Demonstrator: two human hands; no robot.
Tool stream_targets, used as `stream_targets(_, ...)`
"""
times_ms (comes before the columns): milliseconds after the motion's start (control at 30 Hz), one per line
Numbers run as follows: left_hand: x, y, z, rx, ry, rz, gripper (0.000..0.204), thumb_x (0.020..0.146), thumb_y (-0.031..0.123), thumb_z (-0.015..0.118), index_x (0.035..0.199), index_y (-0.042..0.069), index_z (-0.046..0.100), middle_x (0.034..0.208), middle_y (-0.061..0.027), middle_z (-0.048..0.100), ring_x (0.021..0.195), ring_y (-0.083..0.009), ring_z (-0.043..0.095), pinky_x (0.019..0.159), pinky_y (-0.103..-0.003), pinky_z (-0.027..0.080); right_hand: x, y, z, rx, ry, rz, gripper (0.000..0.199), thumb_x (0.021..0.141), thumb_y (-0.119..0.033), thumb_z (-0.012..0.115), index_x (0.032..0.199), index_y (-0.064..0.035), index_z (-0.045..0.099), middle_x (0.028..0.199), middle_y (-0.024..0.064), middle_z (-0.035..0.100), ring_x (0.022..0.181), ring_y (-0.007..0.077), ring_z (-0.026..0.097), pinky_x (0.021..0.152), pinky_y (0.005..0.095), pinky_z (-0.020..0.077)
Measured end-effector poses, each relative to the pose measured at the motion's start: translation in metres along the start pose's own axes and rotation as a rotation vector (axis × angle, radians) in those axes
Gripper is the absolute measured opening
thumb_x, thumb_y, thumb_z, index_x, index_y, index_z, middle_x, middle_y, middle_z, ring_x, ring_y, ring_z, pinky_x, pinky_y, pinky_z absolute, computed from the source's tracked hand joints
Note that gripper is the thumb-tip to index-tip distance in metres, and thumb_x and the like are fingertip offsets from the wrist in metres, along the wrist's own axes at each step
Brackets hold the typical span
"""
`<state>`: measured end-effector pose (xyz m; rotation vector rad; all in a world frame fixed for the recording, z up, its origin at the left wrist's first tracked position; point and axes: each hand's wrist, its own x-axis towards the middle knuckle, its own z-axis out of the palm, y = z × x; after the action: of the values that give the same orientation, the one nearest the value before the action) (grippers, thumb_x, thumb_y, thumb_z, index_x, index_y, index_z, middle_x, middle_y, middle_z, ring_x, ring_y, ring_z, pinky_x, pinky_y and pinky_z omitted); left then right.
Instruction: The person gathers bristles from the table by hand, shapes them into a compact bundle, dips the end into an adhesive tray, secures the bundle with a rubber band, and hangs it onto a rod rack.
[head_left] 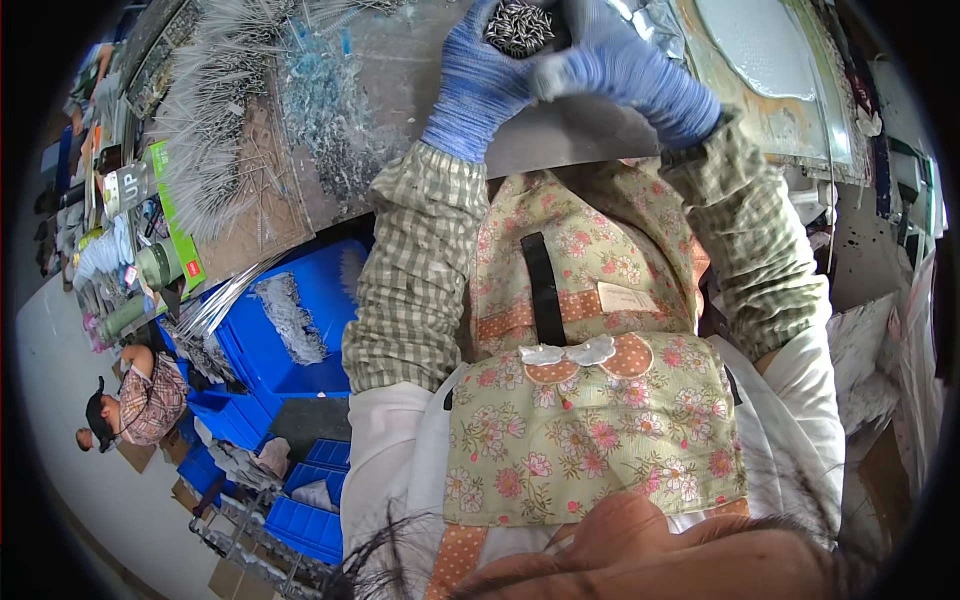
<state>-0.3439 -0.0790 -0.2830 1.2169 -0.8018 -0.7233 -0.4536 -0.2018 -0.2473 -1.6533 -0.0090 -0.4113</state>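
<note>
**benchbuddy:** So how far along are you?

**me:** Going by what shows, the bundle (pixel 519 28) of thin metal pieces is gathered up, right between my two hands, ends facing me. Well left of my fingers there's a big heap of wiry rods (pixel 205 130) lying loose, so I'd guess plenty's left there. Can't swear they're the same stuff.

**benchbuddy:** How's the grip?

**me:** Left hand (pixel 480 75) is curled snugly round the bundle's left and near side. Right hand (pixel 615 65) is bent in from the other side, thumb reaching across just under the ends; can't tell if it's pinching anything. The dark band by the bundle could be a holder or just shadow.

**benchbuddy:** Textures?

**me:** Ends are shiny, narrow, packed in a roundish cluster. Gloves (pixel 470 110) are knit, flecked blue and white. Under my fingers, a smooth grey worktop (pixel 570 135), with crusty pale-blue residue (pixel 335 110) off to the left. The rods are spiky and fanned out on a flat brown board (pixel 265 205). Right of my fingers, glossy whitish film (pixel 755 40). Nearer me, crinkly checked sleeves (pixel 415 260).
</note>
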Motion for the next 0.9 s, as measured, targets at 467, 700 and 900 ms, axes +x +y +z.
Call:
stream_targets(467, -0.028, 0.027, 0.023, 0.313, 0.006, 0.324, 0.036, 0.081, -0.006, 0.073, 0.115, 0.002, 0.061, 0.109, -0.0079, 0.07, 0.097, -0.0135, 0.069, 0.084, -0.027, 0.06, -0.044, 0.026, 0.028, -0.277, 0.192, -0.355, 0.093, 0.092, -0.009, 0.072, 0.164, -0.0149, 0.014, 0.144, 0.0134, 0.054, 0.122, 0.0231, 0.059, 0.106, 0.035, 0.0506)
stream_targets(700, -0.028, 0.034, 0.038, 0.311, 0.028, 0.159, 0.04, 0.078, 0.001, 0.081, 0.112, 0.003, 0.06, 0.097, -0.0065, 0.072, 0.091, -0.0144, 0.07, 0.085, -0.032, 0.059, -0.065, 0.018, 0.026, -0.093, 0.228, 0.049, 0.088, 0.091, -0.02, 0.076, 0.16, -0.0039, 0.023, 0.139, 0.0129, 0.057, 0.127, 0.0258, 0.057, 0.11, 0.0354, 0.0458)
stream_targets(900, -0.034, -0.001, 0.032, 0.291, 0.066, 0.216, 0.043, 0.078, 0.001, 0.08, 0.114, 0.003, 0.058, 0.095, -0.0058, 0.07, 0.091, -0.0158, 0.069, 0.089, -0.033, 0.057, -0.063, 0.051, 0.023, -0.366, 0.16, 0.032, 0.072, 0.096, -0.023, 0.07, 0.154, -0.0014, 0.034, 0.136, 0.0148, 0.059, 0.129, 0.0299, 0.056, 0.121, 0.0388, 0.0319)
